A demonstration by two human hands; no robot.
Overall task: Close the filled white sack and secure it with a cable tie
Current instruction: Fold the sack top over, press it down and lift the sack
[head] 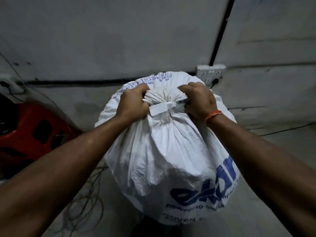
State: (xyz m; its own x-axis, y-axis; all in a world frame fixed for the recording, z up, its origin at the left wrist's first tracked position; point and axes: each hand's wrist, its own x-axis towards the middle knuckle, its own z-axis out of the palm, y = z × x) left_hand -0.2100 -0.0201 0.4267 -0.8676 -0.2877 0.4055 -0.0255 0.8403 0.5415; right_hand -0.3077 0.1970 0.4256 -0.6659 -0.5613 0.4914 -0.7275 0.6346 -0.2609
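Observation:
A full white sack with blue print stands in front of me, its mouth gathered into a tight bunched neck. A white cable tie runs round that neck, its flat tab pointing left. My left hand grips the left side of the neck, fingers curled into the bunched fabric right beside the tab. My right hand grips the right side of the neck, where the tie's far end is hidden under the fingers. An orange thread band sits on my right wrist.
A red plastic chair stands at the left. Loose thin wires lie coiled on the grey floor beside the sack. A white socket board with a black plug is on the wall behind, with a black cable running along the wall.

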